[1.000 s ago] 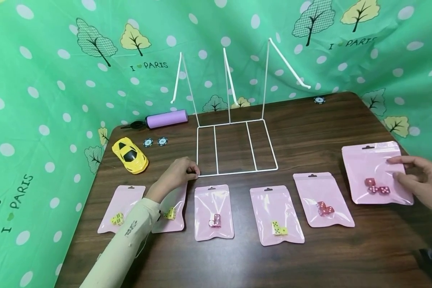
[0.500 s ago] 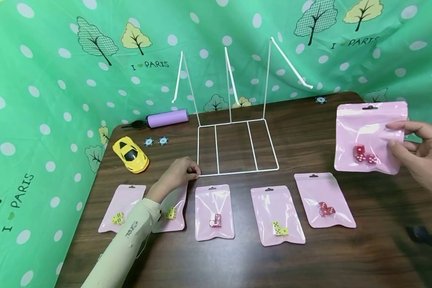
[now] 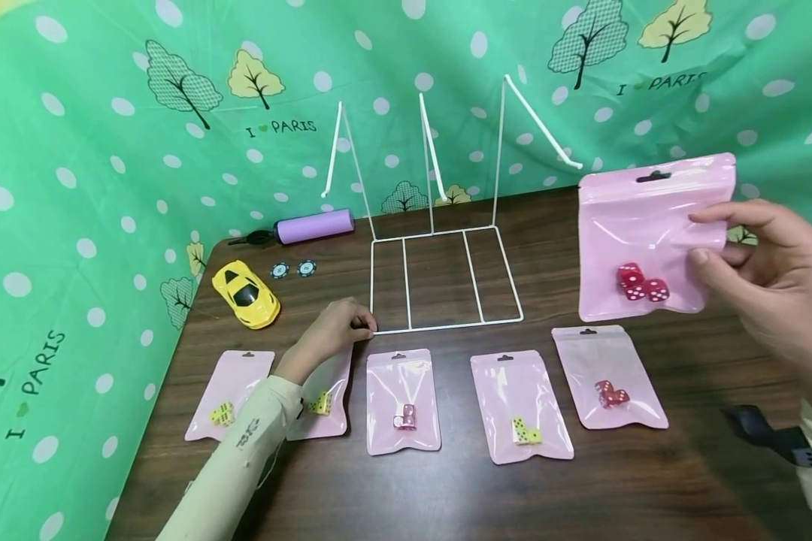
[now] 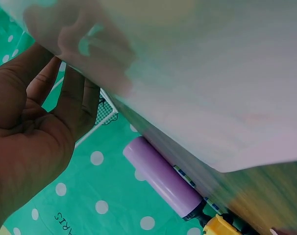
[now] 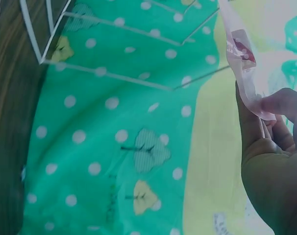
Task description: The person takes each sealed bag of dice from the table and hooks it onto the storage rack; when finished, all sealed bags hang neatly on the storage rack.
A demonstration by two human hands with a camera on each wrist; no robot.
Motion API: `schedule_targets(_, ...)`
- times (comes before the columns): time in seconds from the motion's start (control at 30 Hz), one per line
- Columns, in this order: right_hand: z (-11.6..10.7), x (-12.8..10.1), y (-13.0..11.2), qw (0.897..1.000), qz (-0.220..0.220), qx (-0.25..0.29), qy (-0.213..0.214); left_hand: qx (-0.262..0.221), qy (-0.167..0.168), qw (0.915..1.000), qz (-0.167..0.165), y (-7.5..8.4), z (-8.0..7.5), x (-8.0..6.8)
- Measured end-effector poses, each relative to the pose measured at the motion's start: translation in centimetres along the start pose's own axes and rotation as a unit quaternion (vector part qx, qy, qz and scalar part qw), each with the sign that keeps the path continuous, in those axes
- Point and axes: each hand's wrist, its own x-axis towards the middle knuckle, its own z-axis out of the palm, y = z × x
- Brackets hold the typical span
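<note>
In the head view my right hand [image 3: 771,278] pinches the right side of a pink zip bag [image 3: 649,218] between thumb and fingers. The bag hangs upright over the table with several red dice [image 3: 641,284] showing in it, its hang hole at the top. A white wire rack [image 3: 446,324] with three hooks pointing forward stands at mid-table. At the rack's front left corner, my left hand [image 3: 338,327] grips the wire with thumb and fingertips. Its forearm partly covers a pink bag with yellow dice [image 3: 321,406]. Pink film fills much of the left wrist view.
Several pink bags lie along the front, including one with yellow dice [image 3: 237,376], one with clear pinkish dice [image 3: 399,383], another with yellow dice [image 3: 514,391] and one with red dice [image 3: 602,376]. At left are a yellow toy car [image 3: 246,294], poker chips [image 3: 306,268] and a purple pump [image 3: 314,225].
My right hand has lifted the bag of red dice off the table and carried it up and leftward, toward the rack's right hook. My left hand has stayed at the rack's corner.
</note>
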Motion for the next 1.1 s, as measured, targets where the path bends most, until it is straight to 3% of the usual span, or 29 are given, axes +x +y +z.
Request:
schedule_targets(0.17,1.6,0.7,-0.3,0.999,0.021,-0.035,-0.012,0.003,0.0,1.0,0.001,-0.1,0.1,0.1)
schedule_targets(0.3,2.4,1.5,0.4,0.999,0.02,0.015,-0.034,0.003,-0.005,1.0,-0.002,-0.1,0.1,0.1)
schedule_targets(0.43,3.0,2.3,0.9,0.999,0.029,0.007,-0.042,0.003,-0.008,1.0,-0.002,-0.2,0.1,0.1)
schedule_targets(0.57,3.4,2.9,1.2,0.998,0.04,-0.025,-0.038,0.0,-0.004,1.0,0.0,-0.1,0.0,0.1)
schedule_targets(0.77,4.0,3.9,2.1,0.998,0.06,-0.015,-0.028,0.0,-0.005,1.0,0.005,-0.1,-0.2,0.2)
schedule_targets(0.97,4.8,5.9,3.6,0.99,0.092,-0.111,-0.012,0.009,-0.014,0.9999,0.001,-0.3,-0.2,0.1)
schedule_targets(1.1,5.2,7.8,4.9,0.989,0.122,-0.089,0.005,0.012,-0.015,0.9998,0.002,-0.2,-0.1,0.1)
